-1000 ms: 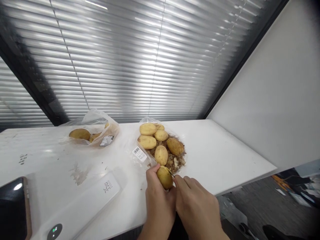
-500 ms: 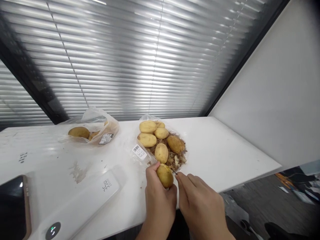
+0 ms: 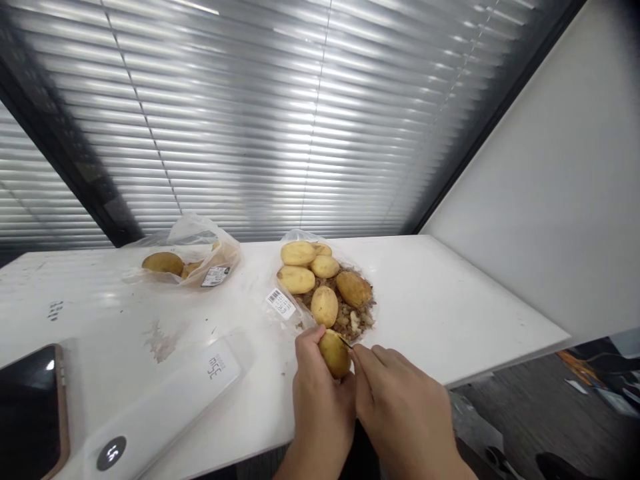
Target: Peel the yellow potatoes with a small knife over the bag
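My left hand (image 3: 323, 393) is wrapped round a potato (image 3: 335, 355) near the table's front edge. Part of its skin is off at the top, where yellow flesh shows. My right hand (image 3: 400, 400) grips a thin dark tool (image 3: 345, 341), mostly hidden in the fingers, with its tip against the potato's upper right. Just beyond lies a plastic bag (image 3: 303, 235) bearing several peeled potatoes (image 3: 296, 279), a heap of brown peelings (image 3: 350, 323) and a browner potato (image 3: 354, 289) on the right.
A second plastic bag (image 3: 227, 252) with unpeeled potatoes (image 3: 163, 263) sits at the back left. A white power bank (image 3: 170, 407) and a phone (image 3: 33, 413) lie at the front left. Blinds (image 3: 260, 120) stand behind the table (image 3: 425, 300), a white panel (image 3: 565, 173) at the right.
The view has shifted slightly, so most things on the table appear a little further right. Both hands keep their hold, and the tool's tip is a little closer in against the potato.
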Demonstrator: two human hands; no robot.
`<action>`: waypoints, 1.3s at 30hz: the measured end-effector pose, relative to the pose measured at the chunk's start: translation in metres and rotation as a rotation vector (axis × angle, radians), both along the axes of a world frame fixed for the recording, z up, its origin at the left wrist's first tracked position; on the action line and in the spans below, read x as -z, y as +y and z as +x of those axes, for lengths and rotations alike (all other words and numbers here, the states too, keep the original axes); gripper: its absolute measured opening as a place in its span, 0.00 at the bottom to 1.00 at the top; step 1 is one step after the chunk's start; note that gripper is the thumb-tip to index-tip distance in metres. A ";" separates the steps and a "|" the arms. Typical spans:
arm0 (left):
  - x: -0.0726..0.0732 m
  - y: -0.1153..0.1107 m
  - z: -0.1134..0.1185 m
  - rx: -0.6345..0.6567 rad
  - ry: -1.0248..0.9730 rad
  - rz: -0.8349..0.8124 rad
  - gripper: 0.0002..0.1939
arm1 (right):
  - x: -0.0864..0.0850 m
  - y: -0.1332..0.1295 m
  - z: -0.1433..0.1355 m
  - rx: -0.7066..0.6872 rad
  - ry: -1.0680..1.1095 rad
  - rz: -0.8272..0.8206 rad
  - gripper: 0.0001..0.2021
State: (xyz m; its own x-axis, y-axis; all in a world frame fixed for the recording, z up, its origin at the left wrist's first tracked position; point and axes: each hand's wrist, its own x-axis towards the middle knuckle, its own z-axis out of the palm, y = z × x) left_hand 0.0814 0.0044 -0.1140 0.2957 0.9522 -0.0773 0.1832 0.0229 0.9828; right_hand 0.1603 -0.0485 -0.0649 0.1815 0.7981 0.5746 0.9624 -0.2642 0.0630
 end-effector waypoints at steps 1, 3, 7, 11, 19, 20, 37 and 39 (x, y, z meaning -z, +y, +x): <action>0.001 0.000 0.000 0.000 0.006 0.003 0.29 | -0.002 0.001 0.000 0.007 0.020 -0.037 0.15; 0.001 0.000 0.001 0.001 0.014 0.005 0.28 | -0.005 0.003 0.000 0.024 0.063 -0.106 0.14; 0.000 0.000 0.001 0.011 0.039 0.010 0.29 | -0.006 0.007 0.000 0.053 0.071 -0.148 0.11; -0.002 0.001 0.000 0.015 0.043 0.031 0.28 | -0.003 0.007 0.000 0.041 0.051 -0.120 0.11; -0.004 0.003 -0.001 0.016 -0.005 -0.021 0.27 | 0.010 0.007 -0.001 -0.032 -0.001 0.048 0.14; -0.004 0.003 -0.001 0.012 -0.014 -0.019 0.26 | 0.011 0.008 -0.001 -0.043 -0.002 0.066 0.15; -0.011 0.006 0.000 -0.011 -0.047 -0.086 0.28 | 0.002 0.007 0.000 -0.029 -0.092 -0.013 0.13; -0.012 0.006 0.001 -0.007 -0.038 -0.093 0.28 | 0.001 0.007 -0.002 -0.022 -0.119 -0.012 0.13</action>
State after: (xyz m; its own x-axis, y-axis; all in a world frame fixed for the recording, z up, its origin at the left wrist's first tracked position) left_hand 0.0820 0.0100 -0.1019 0.2934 0.9435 -0.1541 0.1455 0.1153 0.9826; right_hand 0.1586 -0.0419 -0.0663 0.0947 0.8083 0.5811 0.9536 -0.2412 0.1802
